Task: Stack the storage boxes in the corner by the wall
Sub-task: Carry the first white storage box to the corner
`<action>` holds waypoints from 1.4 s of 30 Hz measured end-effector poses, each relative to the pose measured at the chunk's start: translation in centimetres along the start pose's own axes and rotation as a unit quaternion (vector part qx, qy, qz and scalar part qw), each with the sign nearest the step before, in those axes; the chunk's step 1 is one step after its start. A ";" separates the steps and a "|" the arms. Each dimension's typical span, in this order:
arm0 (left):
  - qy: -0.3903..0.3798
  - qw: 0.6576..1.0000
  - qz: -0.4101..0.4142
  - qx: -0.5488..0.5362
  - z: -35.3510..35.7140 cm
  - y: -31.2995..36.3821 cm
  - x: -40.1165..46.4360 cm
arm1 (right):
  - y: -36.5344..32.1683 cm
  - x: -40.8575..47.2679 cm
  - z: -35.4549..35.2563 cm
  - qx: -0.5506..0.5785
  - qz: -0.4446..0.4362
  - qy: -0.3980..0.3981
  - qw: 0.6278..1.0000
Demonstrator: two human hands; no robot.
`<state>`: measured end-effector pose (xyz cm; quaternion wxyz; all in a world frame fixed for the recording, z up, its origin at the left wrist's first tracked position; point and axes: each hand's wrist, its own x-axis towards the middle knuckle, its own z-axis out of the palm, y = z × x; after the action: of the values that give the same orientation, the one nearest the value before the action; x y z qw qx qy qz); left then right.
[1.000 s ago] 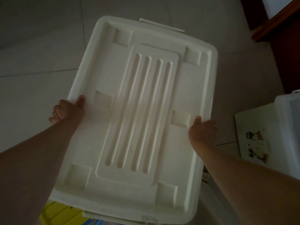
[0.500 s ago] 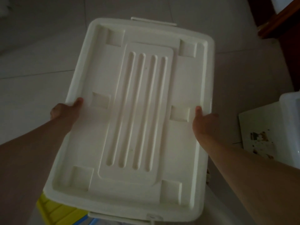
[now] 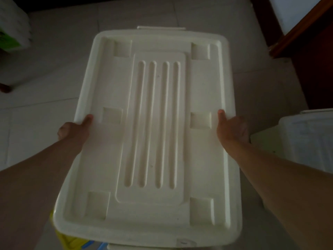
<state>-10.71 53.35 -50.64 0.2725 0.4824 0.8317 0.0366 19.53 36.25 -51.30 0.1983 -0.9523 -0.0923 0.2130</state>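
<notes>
A large white storage box (image 3: 153,123) with a ribbed, recessed lid fills the middle of the view, held up over the tiled floor. My left hand (image 3: 73,129) grips its left long edge, thumb on the lid and fingers hidden underneath. My right hand (image 3: 232,129) grips the right long edge the same way. A second translucent white storage box (image 3: 306,139) stands at the right edge, partly cut off. Yellow and blue contents (image 3: 72,239) show below the held box's near left corner.
Pale floor tiles (image 3: 45,78) spread to the left and beyond the box. A dark wooden door frame (image 3: 297,33) stands at the upper right. A white and green package (image 3: 12,33) sits at the upper left.
The box has swung from a tilt to lie straight ahead of me. The view has shifted, bringing the package at upper left into sight. Both hands keep their grip.
</notes>
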 end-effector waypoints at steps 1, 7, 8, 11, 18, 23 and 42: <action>0.000 1.000 0.001 -0.002 -0.6 0.9 -0.6 | -0.3 0.3 -1.0 -0.001 -0.002 0.003 1.000; 0.000 1.000 0.020 -0.006 -3.4 6.8 -4.3 | -2.6 2.9 -7.6 0.007 0.001 0.000 1.000; 0.001 1.000 0.023 -0.007 -3.7 7.9 -4.8 | -3.0 3.5 -8.8 0.007 -0.001 0.000 1.000; 0.003 0.999 0.024 -0.025 -4.3 10.5 -6.2 | -3.9 5.6 -11.3 0.009 -0.015 -0.001 1.000; 0.000 0.998 0.042 -0.053 -4.4 17.1 -9.4 | -5.9 10.6 -17.4 0.045 -0.037 -0.011 0.998; -0.014 0.996 0.060 -0.063 -3.9 22.7 -10.1 | -7.5 14.1 -20.2 0.032 -0.047 0.017 0.998; -0.132 0.977 0.167 -0.032 1.3 47.8 4.6 | -19.1 26.7 -18.7 0.011 0.071 0.088 0.994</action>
<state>25.59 82.27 -38.16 0.3851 0.6062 0.6945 0.0445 49.89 54.10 -37.67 0.2010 -0.9691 -0.0046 0.1426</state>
